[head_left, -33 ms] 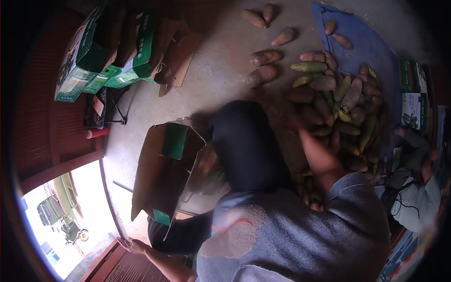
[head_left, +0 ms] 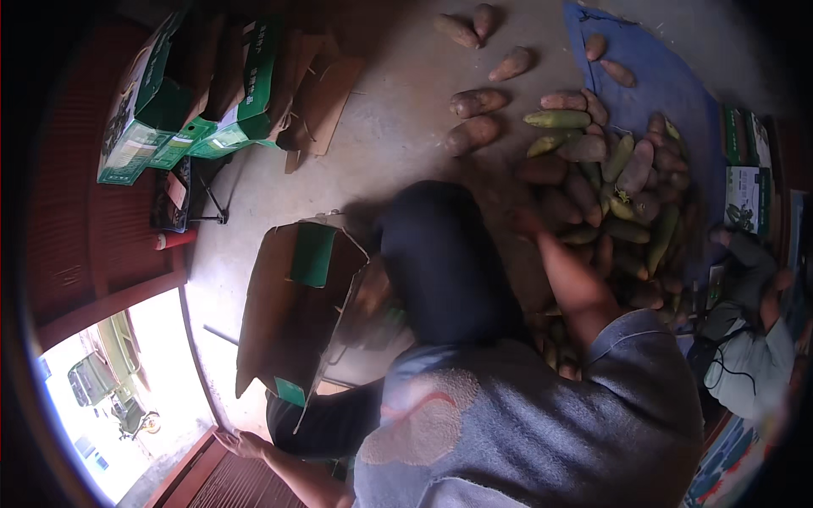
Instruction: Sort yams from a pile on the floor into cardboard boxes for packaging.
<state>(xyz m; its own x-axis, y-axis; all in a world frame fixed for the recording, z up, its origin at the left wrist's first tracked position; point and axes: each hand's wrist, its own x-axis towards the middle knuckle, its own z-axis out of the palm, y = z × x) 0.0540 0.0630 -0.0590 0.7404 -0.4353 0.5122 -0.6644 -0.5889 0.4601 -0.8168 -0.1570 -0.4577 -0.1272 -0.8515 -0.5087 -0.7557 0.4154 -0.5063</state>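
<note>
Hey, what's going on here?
Someone in a grey top has the right hand at the left edge of a pile of long brown and green produce; it's too dark to tell whether it holds anything. The left hand is at the edge of a reddish-brown panel. An open cardboard box stands beside the person's dark-clad knee.

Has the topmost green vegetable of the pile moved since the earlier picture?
No, the green vegetable shows no visible shift against the left edge of the blue sheet.
</note>
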